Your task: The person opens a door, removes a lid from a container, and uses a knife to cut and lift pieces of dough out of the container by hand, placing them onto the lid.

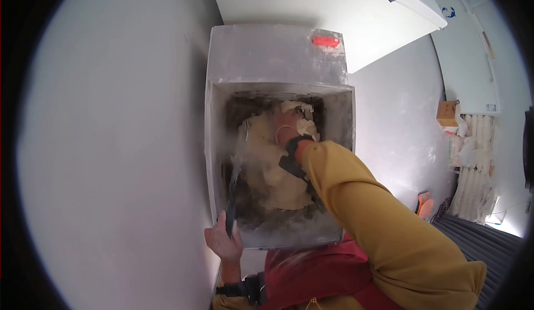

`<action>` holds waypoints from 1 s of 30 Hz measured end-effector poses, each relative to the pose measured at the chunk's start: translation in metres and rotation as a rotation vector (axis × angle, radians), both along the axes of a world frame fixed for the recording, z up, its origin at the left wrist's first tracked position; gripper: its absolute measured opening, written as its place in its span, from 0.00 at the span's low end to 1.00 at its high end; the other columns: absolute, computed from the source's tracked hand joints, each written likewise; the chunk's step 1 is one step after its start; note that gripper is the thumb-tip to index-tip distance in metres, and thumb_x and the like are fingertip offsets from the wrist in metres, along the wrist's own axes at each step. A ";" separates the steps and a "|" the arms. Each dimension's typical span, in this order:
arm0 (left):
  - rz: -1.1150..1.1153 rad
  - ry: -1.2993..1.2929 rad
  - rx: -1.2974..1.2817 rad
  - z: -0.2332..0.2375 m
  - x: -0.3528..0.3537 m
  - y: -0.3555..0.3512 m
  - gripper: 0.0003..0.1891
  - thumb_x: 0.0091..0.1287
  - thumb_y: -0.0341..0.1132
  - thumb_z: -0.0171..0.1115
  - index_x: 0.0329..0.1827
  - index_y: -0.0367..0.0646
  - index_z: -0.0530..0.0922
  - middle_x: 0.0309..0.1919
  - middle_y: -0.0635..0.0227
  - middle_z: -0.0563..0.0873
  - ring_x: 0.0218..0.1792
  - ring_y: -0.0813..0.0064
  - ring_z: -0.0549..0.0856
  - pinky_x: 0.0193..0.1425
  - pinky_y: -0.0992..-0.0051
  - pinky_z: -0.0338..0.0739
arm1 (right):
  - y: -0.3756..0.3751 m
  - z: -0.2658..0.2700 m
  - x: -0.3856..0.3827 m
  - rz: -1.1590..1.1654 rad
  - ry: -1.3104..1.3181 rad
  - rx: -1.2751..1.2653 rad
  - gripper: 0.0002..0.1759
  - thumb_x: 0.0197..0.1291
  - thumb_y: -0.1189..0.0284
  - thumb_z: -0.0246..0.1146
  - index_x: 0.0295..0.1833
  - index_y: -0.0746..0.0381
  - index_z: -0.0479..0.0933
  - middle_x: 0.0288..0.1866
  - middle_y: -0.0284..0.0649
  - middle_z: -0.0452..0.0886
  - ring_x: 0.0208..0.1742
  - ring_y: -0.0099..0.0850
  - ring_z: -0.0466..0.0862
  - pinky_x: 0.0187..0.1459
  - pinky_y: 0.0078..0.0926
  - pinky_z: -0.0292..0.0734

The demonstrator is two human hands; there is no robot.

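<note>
My left hand (225,242) is closed around the dark handle of a long narrow-bladed tool (238,171) at the lower left of an open metal bin (209,143). The blade slants up into the bin along the left side of a pale, crumbly, dough-like mass (272,171). My right hand (285,122) reaches down onto the upper part of this mass, with the palm side hidden. Its fingers are blurred and partly lost against the pale material, so their grip does not show. Haze or dust hangs over the bin.
A grey metal ledge (261,54) behind the bin carries a red object (326,42). A white panel (311,9) stands beyond it. On the right are a cardboard box (446,113), white rolls (473,182), an orange item (425,205) and a dark ribbed surface (478,243).
</note>
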State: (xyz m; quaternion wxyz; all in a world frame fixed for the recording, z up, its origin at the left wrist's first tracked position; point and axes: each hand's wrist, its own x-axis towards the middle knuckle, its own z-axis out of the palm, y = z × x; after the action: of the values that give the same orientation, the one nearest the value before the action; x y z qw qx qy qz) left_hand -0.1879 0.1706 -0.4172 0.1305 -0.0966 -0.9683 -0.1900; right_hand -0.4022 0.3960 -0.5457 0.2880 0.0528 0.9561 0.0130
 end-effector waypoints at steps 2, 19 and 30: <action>-0.002 -0.005 -0.019 0.001 0.000 0.000 0.18 0.62 0.33 0.62 0.53 0.35 0.73 0.36 0.61 0.83 0.27 0.67 0.79 0.32 0.71 0.65 | 0.000 -0.005 -0.006 -0.019 -0.041 0.021 0.28 0.59 0.66 0.56 0.67 0.48 0.65 0.69 0.44 0.63 0.62 0.51 0.71 0.55 0.61 0.65; 0.041 0.022 -0.004 0.008 0.005 0.004 0.19 0.61 0.35 0.63 0.54 0.41 0.75 0.37 0.65 0.84 0.29 0.68 0.79 0.34 0.71 0.66 | 0.015 0.074 0.150 0.020 0.151 -0.240 0.19 0.58 0.72 0.53 0.56 0.52 0.72 0.56 0.43 0.72 0.51 0.49 0.75 0.53 0.43 0.71; 0.041 -0.024 0.032 0.010 0.003 0.004 0.20 0.59 0.33 0.64 0.54 0.39 0.75 0.36 0.64 0.83 0.29 0.68 0.80 0.34 0.71 0.65 | 0.017 0.147 0.133 0.202 0.259 -0.290 0.29 0.54 0.66 0.58 0.63 0.56 0.66 0.70 0.46 0.61 0.66 0.51 0.65 0.65 0.49 0.58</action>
State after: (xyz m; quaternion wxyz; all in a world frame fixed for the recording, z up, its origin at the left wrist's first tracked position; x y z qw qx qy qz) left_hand -0.1851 0.1741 -0.4069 0.1244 -0.0723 -0.9683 -0.2040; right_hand -0.2697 0.4127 -0.3990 0.1645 -0.0838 0.9774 -0.1026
